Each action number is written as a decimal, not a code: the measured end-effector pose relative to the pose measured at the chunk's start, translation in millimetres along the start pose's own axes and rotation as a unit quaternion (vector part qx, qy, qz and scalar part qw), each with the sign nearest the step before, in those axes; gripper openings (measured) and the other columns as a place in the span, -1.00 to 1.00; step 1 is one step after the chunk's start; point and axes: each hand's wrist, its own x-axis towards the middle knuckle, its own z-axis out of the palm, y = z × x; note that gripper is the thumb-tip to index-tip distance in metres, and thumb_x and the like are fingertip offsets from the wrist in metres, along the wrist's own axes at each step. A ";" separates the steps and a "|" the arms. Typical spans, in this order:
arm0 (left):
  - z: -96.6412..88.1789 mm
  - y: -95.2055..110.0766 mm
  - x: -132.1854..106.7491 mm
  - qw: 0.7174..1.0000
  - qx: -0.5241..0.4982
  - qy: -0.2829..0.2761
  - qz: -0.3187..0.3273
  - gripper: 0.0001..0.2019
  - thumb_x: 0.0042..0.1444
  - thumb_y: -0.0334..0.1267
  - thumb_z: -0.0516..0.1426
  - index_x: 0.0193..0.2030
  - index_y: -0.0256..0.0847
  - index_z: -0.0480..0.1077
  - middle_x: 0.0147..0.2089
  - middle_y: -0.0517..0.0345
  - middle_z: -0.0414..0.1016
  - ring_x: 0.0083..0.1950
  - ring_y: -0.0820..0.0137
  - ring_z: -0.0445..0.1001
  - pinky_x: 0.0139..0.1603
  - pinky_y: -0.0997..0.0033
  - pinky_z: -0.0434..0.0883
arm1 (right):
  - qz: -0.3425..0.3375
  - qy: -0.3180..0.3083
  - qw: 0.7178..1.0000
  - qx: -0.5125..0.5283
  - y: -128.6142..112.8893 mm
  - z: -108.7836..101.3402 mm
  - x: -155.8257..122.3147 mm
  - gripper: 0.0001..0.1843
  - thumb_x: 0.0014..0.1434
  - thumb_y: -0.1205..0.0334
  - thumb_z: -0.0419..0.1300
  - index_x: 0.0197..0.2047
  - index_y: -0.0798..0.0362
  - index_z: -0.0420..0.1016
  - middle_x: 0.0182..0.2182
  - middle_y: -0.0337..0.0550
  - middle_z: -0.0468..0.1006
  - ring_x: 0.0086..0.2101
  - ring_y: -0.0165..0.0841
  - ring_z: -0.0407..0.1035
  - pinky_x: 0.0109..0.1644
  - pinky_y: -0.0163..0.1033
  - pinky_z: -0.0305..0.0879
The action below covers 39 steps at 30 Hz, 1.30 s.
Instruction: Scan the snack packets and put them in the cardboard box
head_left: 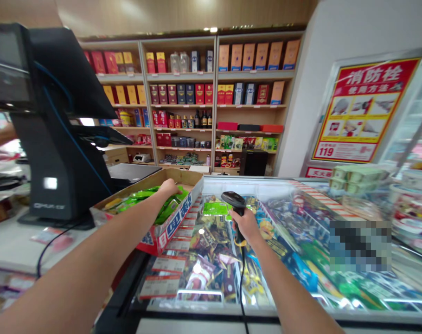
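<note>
My right hand (245, 223) is wrapped round the handle of a black barcode scanner (233, 199), with its cable running down toward me. Just left of the scanner, a flat bright green packet (214, 208) lies over the glass top of the freezer (211, 301); whether my fingers touch it I cannot tell. My left hand (168, 187) reaches into an open cardboard box (178, 220) holding several green packets (141, 199). Its fingers look curled on a green packet, though they are partly hidden.
On the left stands a black checkout terminal (63, 139) on a white counter (9, 246). Wrapped ice creams show beneath the freezer glass. Egg cartons (359, 178) and plastic tubs (412, 204) stand at the right. Shelves of boxed goods (183, 95) line the back wall.
</note>
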 end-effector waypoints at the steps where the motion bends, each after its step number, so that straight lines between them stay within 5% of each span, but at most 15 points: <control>1: -1.5 3.2 -2.0 1.000 0.019 -0.010 -0.011 -0.65 -0.34 -0.18 0.40 -0.39 -0.28 0.48 -0.26 -0.22 0.59 -0.06 0.01 0.55 -0.15 0.29 0.45 | -0.002 0.000 1.000 -0.003 -0.9 -0.1 -0.1 -0.71 -0.04 0.02 0.24 -0.58 0.00 0.29 -0.82 -0.31 0.30 -0.78 -0.38 0.25 -0.65 -0.29 0.20; 6: -31.0 20.8 -14.3 1.000 -0.023 0.018 -0.004 -0.79 -0.09 -0.32 0.28 -0.27 -0.30 0.46 -0.19 -0.11 0.59 -0.17 0.18 0.57 -0.24 0.40 0.45 | -0.014 -0.001 1.000 -0.017 -4.2 -0.6 -0.5 -0.69 -0.04 0.03 0.24 -0.60 -0.01 0.26 -0.82 -0.29 0.29 -0.78 -0.37 0.26 -0.66 -0.29 0.19; 9: -57.6 32.8 -36.0 0.981 -0.191 0.033 0.005 -0.74 0.00 -0.36 0.21 -0.13 -0.31 0.41 -0.14 -0.04 0.56 -0.30 0.26 0.57 -0.32 0.37 0.48 | -0.013 0.003 1.000 0.011 -5.4 1.4 -1.1 -0.71 -0.07 0.03 0.26 -0.59 -0.01 0.26 -0.80 -0.31 0.31 -0.77 -0.37 0.26 -0.66 -0.29 0.18; 11: -63.7 42.6 -60.5 0.942 -0.334 0.022 0.022 -0.71 0.02 -0.36 0.19 -0.08 -0.30 0.36 -0.13 0.02 0.54 -0.32 0.30 0.57 -0.35 0.33 0.51 | 0.002 0.000 0.999 0.051 -6.7 3.1 -2.0 -0.72 -0.10 0.04 0.27 -0.57 -0.01 0.28 -0.78 -0.31 0.33 -0.76 -0.38 0.26 -0.66 -0.28 0.18; 14: -40.3 56.7 -102.0 0.876 -0.478 0.013 0.068 -0.69 0.04 -0.35 0.18 -0.04 -0.24 0.33 -0.11 0.07 0.54 -0.26 0.32 0.57 -0.35 0.31 0.55 | 0.020 -0.012 0.994 0.111 -10.1 3.7 -4.0 -0.73 -0.09 0.04 0.27 -0.56 0.01 0.32 -0.78 -0.29 0.34 -0.76 -0.39 0.24 -0.66 -0.28 0.20; 17: 10.5 62.2 -128.6 0.839 -0.540 0.016 0.064 -0.72 0.05 -0.34 0.15 -0.06 -0.23 0.34 -0.10 0.07 0.53 -0.20 0.34 0.56 -0.31 0.34 0.56 | 0.010 -0.013 0.988 0.152 -14.5 1.0 -6.5 -0.71 -0.08 0.01 0.27 -0.56 0.03 0.35 -0.78 -0.27 0.35 -0.75 -0.39 0.24 -0.64 -0.27 0.21; 20: 59.0 55.4 -132.8 0.812 -0.584 0.003 0.024 -0.71 0.00 -0.27 0.17 -0.10 -0.23 0.34 -0.12 0.07 0.51 -0.24 0.34 0.55 -0.32 0.30 0.57 | -0.006 -0.027 0.988 0.153 -18.2 -3.2 -8.7 -0.70 -0.05 0.01 0.26 -0.57 0.04 0.35 -0.77 -0.27 0.36 -0.74 -0.41 0.24 -0.63 -0.27 0.23; 23: 88.7 41.0 -126.1 0.782 -0.623 0.004 0.014 -0.64 -0.10 -0.18 0.23 -0.16 -0.24 0.33 -0.16 0.09 0.49 -0.27 0.36 0.53 -0.36 0.32 0.56 | -0.008 -0.084 0.991 0.106 -19.0 -6.3 -9.0 -0.73 -0.06 0.05 0.25 -0.56 0.04 0.35 -0.77 -0.30 0.34 -0.76 -0.43 0.22 -0.65 -0.29 0.20; 28: 106.0 26.4 -120.1 0.775 -0.630 0.040 0.031 -0.56 -0.22 -0.10 0.30 -0.19 -0.23 0.36 -0.23 0.12 0.48 -0.31 0.36 0.50 -0.43 0.38 0.52 | -0.005 -0.125 0.991 0.051 -15.1 -7.8 -6.4 -0.77 -0.07 0.10 0.26 -0.53 0.06 0.37 -0.76 -0.32 0.35 -0.77 -0.45 0.23 -0.67 -0.33 0.19; 39: 109.5 29.7 -121.0 0.771 -0.633 0.059 0.022 -0.58 -0.20 -0.10 0.27 -0.18 -0.23 0.37 -0.23 0.11 0.50 -0.30 0.34 0.51 -0.43 0.40 0.50 | 0.038 -0.146 0.986 0.074 -10.2 -7.3 -6.7 -0.75 -0.08 0.11 0.27 -0.59 0.09 0.37 -0.74 -0.31 0.35 -0.75 -0.44 0.26 -0.67 -0.34 0.22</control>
